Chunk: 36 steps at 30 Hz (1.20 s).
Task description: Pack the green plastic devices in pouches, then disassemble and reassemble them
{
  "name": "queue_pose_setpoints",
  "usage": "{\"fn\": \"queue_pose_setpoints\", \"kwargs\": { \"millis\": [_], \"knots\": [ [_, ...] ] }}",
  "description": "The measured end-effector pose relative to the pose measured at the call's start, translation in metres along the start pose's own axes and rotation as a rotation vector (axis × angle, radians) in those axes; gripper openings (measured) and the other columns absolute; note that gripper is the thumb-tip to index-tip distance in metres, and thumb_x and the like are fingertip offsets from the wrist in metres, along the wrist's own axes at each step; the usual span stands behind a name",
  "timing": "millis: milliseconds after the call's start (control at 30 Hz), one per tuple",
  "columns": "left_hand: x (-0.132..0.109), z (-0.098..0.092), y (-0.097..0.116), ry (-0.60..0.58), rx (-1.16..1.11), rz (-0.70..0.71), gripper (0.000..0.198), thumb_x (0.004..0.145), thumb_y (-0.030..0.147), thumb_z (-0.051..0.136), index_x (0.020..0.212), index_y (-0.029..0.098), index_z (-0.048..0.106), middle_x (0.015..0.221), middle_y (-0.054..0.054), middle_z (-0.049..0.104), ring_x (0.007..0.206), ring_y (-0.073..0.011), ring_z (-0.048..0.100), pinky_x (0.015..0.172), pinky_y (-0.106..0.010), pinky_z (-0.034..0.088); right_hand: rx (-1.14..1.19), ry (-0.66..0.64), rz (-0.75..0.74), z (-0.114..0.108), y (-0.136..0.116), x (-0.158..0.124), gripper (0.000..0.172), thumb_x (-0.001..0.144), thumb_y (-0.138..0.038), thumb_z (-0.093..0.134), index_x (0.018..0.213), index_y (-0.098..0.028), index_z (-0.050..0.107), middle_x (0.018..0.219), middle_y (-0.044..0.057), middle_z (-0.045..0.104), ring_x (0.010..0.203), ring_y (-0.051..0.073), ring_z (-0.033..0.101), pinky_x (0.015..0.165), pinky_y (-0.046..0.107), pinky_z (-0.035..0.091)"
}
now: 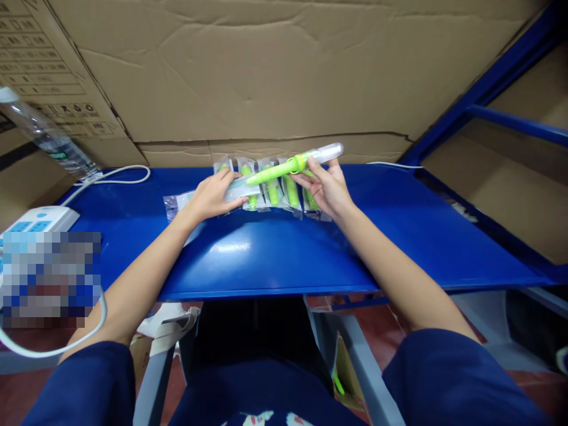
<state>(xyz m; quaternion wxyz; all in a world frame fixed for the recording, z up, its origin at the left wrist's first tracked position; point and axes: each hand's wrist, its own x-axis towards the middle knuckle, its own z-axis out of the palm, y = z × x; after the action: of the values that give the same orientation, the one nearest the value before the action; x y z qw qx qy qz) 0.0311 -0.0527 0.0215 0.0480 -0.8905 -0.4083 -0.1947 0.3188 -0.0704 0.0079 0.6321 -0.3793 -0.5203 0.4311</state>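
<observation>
My right hand pinches a long green pen-like item with a clear cap pointing up and right. My left hand grips a clear plastic sleeve around the item's lower left end. Both hands hover over the blue metal table. Under them lies a row of several clear packets with green items, side by side at the table's far middle. Another flat clear packet lies just left of my left hand.
Large cardboard boxes stand as a wall behind the table. A clear plastic water bottle leans at the far left. A white power strip with a white cable sits at the left edge. Blue shelf rails rise on the right.
</observation>
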Motion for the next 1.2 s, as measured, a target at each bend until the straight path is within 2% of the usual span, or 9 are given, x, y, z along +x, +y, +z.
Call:
{"fn": "queue_pose_setpoints", "kwargs": {
  "millis": [267, 433, 500, 667, 767, 867, 967, 1067, 1200],
  "knots": [
    [-0.001, 0.002, -0.001, 0.034, -0.030, 0.004, 0.060, 0.092, 0.054, 0.057, 0.137, 0.014, 0.055, 0.126, -0.014, 0.065, 0.114, -0.0305, 0.065, 0.093, -0.038, 0.053, 0.009, -0.138, 0.006, 0.014, 0.002, -0.011, 0.069, 0.068, -0.055, 0.089, 0.124, -0.036, 0.054, 0.114, 0.002, 0.066, 0.121, 0.025, 0.065, 0.101, 0.048, 0.062],
    [-0.002, 0.006, -0.006, 0.032, -0.007, 0.023, 0.050, 0.094, 0.049, 0.055, 0.131, 0.016, 0.061, 0.124, -0.013, 0.067, 0.110, -0.0290, 0.066, 0.089, -0.036, 0.053, -0.051, -0.125, -0.038, 0.016, 0.002, -0.012, 0.068, 0.063, -0.053, 0.092, 0.118, -0.031, 0.060, 0.118, 0.004, 0.065, 0.117, 0.025, 0.065, 0.102, 0.044, 0.060],
    [-0.001, 0.006, -0.008, 0.034, 0.001, 0.030, 0.047, 0.095, 0.048, 0.054, 0.130, 0.017, 0.061, 0.124, -0.012, 0.068, 0.111, -0.0286, 0.067, 0.088, -0.035, 0.052, -0.107, -0.101, -0.051, 0.013, -0.001, -0.010, 0.067, 0.060, -0.051, 0.093, 0.115, -0.028, 0.063, 0.118, 0.005, 0.066, 0.112, 0.025, 0.066, 0.097, 0.042, 0.061],
    [-0.001, 0.004, -0.011, 0.054, 0.015, 0.014, 0.045, 0.095, 0.048, 0.054, 0.128, 0.018, 0.063, 0.123, -0.011, 0.069, 0.109, -0.0286, 0.068, 0.086, -0.035, 0.052, -0.195, -0.170, 0.063, -0.004, -0.013, -0.001, 0.055, 0.073, -0.053, 0.083, 0.117, -0.023, 0.067, 0.101, 0.007, 0.071, 0.085, 0.020, 0.069, 0.073, 0.035, 0.062],
    [-0.001, 0.003, -0.012, 0.077, 0.017, -0.003, 0.045, 0.094, 0.048, 0.055, 0.127, 0.019, 0.063, 0.121, -0.010, 0.070, 0.107, -0.0278, 0.068, 0.086, -0.034, 0.052, -0.201, -0.185, 0.069, -0.012, -0.020, 0.000, 0.054, 0.070, -0.041, 0.086, 0.116, -0.024, 0.064, 0.087, 0.004, 0.071, 0.082, 0.021, 0.071, 0.074, 0.037, 0.063],
    [-0.001, 0.003, -0.015, 0.078, 0.017, 0.002, 0.045, 0.094, 0.048, 0.056, 0.126, 0.019, 0.064, 0.121, -0.010, 0.070, 0.105, -0.0274, 0.069, 0.086, -0.034, 0.052, -0.208, -0.240, 0.098, -0.015, -0.025, -0.002, 0.048, 0.068, -0.039, 0.087, 0.108, -0.023, 0.064, 0.084, 0.005, 0.072, 0.086, 0.024, 0.073, 0.080, 0.042, 0.064],
    [-0.002, 0.005, -0.018, 0.073, 0.011, 0.026, 0.046, 0.093, 0.049, 0.057, 0.126, 0.018, 0.064, 0.121, -0.011, 0.070, 0.104, -0.0267, 0.069, 0.086, -0.034, 0.052, -0.222, -0.269, 0.150, -0.014, -0.025, -0.004, 0.052, 0.066, -0.043, 0.089, 0.104, -0.020, 0.063, 0.086, 0.009, 0.072, 0.086, 0.025, 0.074, 0.079, 0.043, 0.065],
    [-0.002, 0.008, -0.021, 0.080, 0.005, 0.040, 0.047, 0.094, 0.051, 0.057, 0.127, 0.018, 0.063, 0.120, -0.011, 0.069, 0.103, -0.0264, 0.068, 0.085, -0.034, 0.052, -0.269, -0.295, 0.176, -0.014, -0.022, -0.004, 0.051, 0.070, -0.055, 0.087, 0.098, -0.022, 0.058, 0.082, 0.009, 0.072, 0.076, 0.024, 0.073, 0.069, 0.041, 0.064],
    [-0.001, 0.011, -0.022, 0.074, 0.005, 0.077, 0.049, 0.094, 0.053, 0.057, 0.126, 0.017, 0.063, 0.118, -0.012, 0.069, 0.103, -0.0267, 0.068, 0.085, -0.034, 0.051, -0.535, -0.341, 0.058, -0.010, -0.019, -0.005, 0.046, 0.079, -0.064, 0.076, 0.087, -0.023, 0.059, 0.075, 0.005, 0.069, 0.058, 0.017, 0.062, 0.051, 0.032, 0.051]
  ]
}}
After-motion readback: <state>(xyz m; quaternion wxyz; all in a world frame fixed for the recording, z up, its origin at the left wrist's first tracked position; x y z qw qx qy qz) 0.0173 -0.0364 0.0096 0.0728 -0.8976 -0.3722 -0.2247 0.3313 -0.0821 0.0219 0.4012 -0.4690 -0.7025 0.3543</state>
